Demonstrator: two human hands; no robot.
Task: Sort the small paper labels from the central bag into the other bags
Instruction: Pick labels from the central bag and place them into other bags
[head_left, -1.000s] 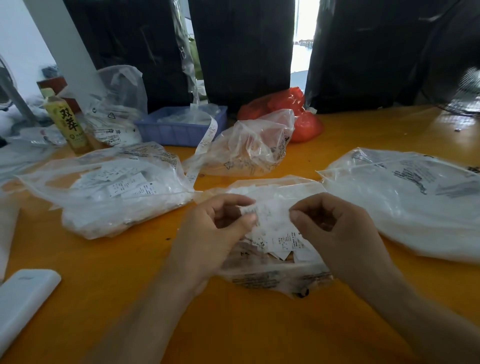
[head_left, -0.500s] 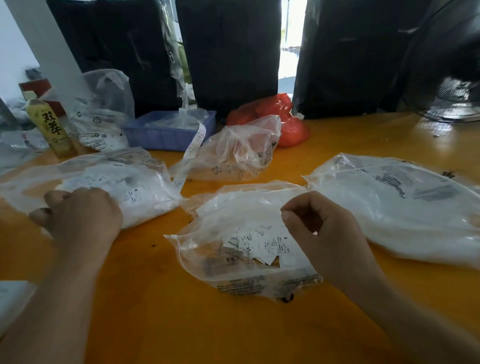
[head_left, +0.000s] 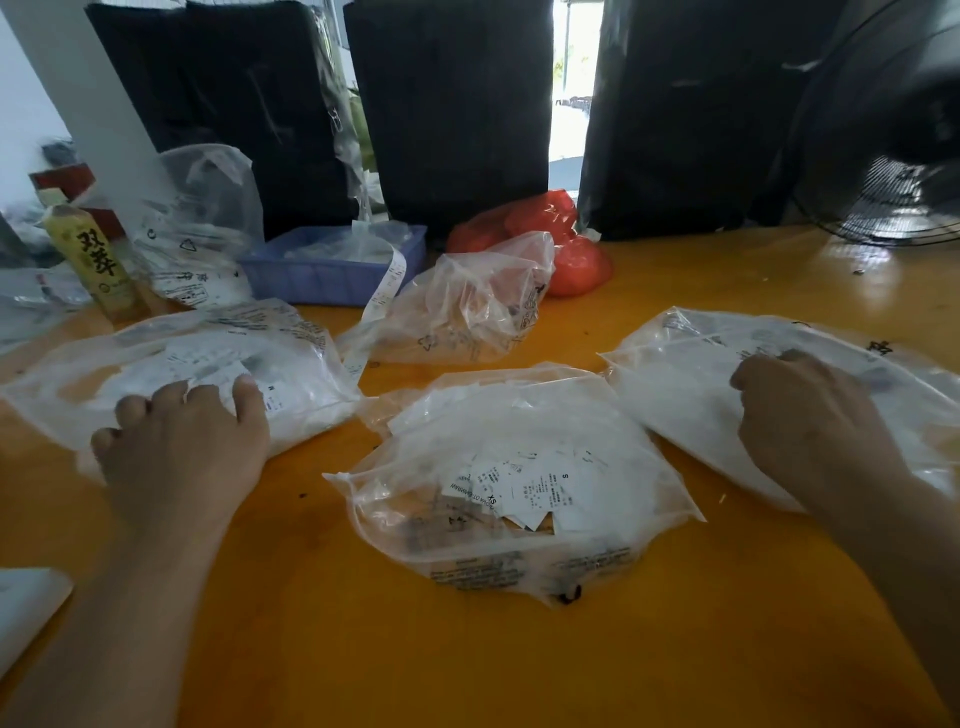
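Note:
The central clear bag (head_left: 524, 561) lies on the orange table with several small white paper labels (head_left: 524, 491) loose inside it. My left hand (head_left: 182, 452) rests on the near edge of the left bag (head_left: 291, 374), fingers spread and tips touching the plastic, with a white label (head_left: 218, 370) just beyond them. My right hand (head_left: 810, 421) lies on the right bag (head_left: 691, 364) with its fingers curled. Its fingertips are hidden behind the back of the hand, so any label in them cannot be seen.
A fourth clear bag (head_left: 467, 306) sits behind the central one, with a red bag (head_left: 566, 244), a blue tray (head_left: 332, 270) and a strip of labels (head_left: 382, 296) nearby. A bottle (head_left: 98, 265) stands far left, a fan (head_left: 893, 156) far right, a white object (head_left: 21, 608) near left.
Both hands left the central bag. The left went out to the left bag and its fingers spread there; the right then swung over to the right bag.

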